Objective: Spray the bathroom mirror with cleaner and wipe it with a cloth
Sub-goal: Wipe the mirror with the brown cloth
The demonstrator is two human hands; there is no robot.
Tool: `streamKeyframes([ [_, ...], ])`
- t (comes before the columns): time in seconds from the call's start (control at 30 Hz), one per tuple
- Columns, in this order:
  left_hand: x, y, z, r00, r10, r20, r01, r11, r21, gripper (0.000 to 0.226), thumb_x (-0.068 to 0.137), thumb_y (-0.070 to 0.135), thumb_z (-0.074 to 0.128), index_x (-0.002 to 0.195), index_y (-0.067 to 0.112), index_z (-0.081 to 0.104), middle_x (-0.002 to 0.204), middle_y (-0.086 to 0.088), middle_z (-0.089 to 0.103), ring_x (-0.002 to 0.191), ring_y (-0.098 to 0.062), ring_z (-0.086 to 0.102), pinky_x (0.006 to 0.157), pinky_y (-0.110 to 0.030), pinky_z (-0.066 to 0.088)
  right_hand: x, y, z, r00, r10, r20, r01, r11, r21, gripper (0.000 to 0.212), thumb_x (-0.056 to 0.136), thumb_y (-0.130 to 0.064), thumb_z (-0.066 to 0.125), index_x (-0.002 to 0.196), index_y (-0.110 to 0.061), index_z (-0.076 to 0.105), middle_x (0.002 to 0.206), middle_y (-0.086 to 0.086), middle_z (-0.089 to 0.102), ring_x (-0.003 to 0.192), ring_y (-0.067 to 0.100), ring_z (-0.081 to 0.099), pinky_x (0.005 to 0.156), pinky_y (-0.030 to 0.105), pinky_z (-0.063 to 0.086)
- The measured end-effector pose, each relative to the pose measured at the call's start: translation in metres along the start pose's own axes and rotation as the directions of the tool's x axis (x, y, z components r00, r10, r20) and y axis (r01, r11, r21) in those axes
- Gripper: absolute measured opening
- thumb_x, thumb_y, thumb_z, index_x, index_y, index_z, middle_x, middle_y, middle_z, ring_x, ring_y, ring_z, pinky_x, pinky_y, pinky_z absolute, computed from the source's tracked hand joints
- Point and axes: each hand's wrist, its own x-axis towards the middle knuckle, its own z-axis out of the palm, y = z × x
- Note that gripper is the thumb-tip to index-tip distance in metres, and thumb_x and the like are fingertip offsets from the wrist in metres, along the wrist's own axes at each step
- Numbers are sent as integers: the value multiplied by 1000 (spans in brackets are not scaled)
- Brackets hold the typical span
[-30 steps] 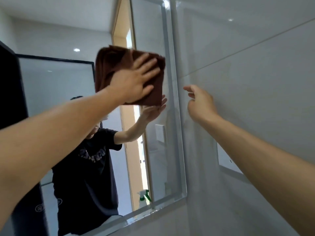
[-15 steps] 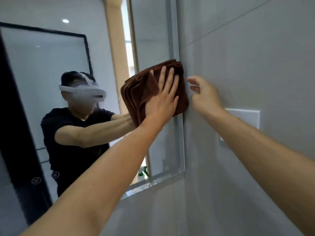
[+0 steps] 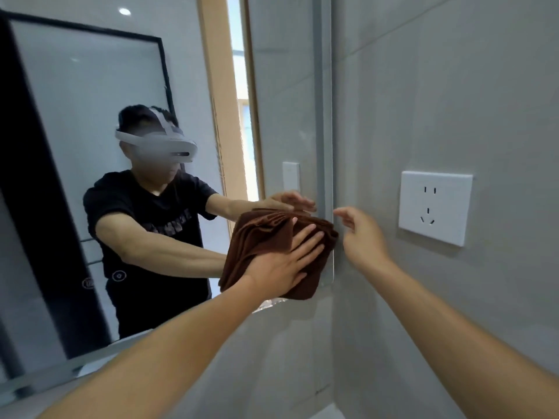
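A folded brown cloth (image 3: 260,237) lies flat against the bathroom mirror (image 3: 287,86) at its lower right corner. My left hand (image 3: 287,261) presses on the cloth with straight, spread fingers. My right hand (image 3: 361,234) hovers just right of the mirror's edge, in front of the grey wall, fingers loosely curved and holding nothing. The mirror reflects a person in a black shirt and headset with both arms stretched out. No spray bottle is in view.
A white wall socket (image 3: 434,207) sits on the grey tiled wall to the right of my right hand. The mirror's bottom edge (image 3: 60,370) runs down to the left. A dark-framed glass panel and a wooden door frame show as reflections.
My left hand has dragged the cloth down the mirror's right side from near the top to the lower right corner. My right hand stayed beside the mirror's edge, following downward.
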Motion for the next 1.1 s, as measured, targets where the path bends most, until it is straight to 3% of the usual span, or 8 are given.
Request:
streamKeyframes([
  [0.13,1,-55,-28,997,72,-1,-72,997,-21,66,100,46,35,158,18,22,167,-9,12,154,-34,3,120,-61,-9,-4,5,-8,1000,-7,-2,7,1000,6,64,80,21,34,128,-10,61,135,10,61,129,25,54,112,38,40],
  [0.33,40,-136,-75,964,-216,-154,234,966,112,68,99,53,32,158,19,22,166,-10,17,154,-36,5,119,-66,-2,0,0,-22,999,-27,-21,27,999,24,61,85,16,34,133,-12,58,138,10,59,132,21,52,108,30,40],
  [0.43,54,-125,-72,892,-375,-251,401,914,61,66,101,50,32,158,18,22,166,-11,15,154,-36,4,119,-65,-2,-2,6,-16,999,-28,-26,29,998,50,60,84,16,34,132,-10,59,135,11,60,130,21,53,104,27,40],
  [0.6,69,-56,-41,781,-554,-287,547,829,-114,65,102,42,37,156,9,23,165,-18,15,153,-40,10,119,-67,5,-8,28,-1,998,4,-59,2,996,94,61,80,18,32,126,-8,62,131,13,63,127,23,56,110,38,42],
  [0.87,61,49,17,865,-462,-195,453,887,-92,72,102,44,42,157,6,17,166,-16,14,153,-38,10,119,-65,-7,-34,52,16,994,-10,-110,24,992,128,53,78,19,39,116,-4,69,119,12,70,115,23,64,109,37,45],
  [1.1,13,75,29,944,-314,-100,319,947,43,76,97,49,45,157,10,22,166,-13,17,153,-35,15,118,-65,-8,-51,56,28,983,65,-170,-38,987,159,54,79,18,39,115,-7,70,118,9,71,115,21,65,110,39,44],
])
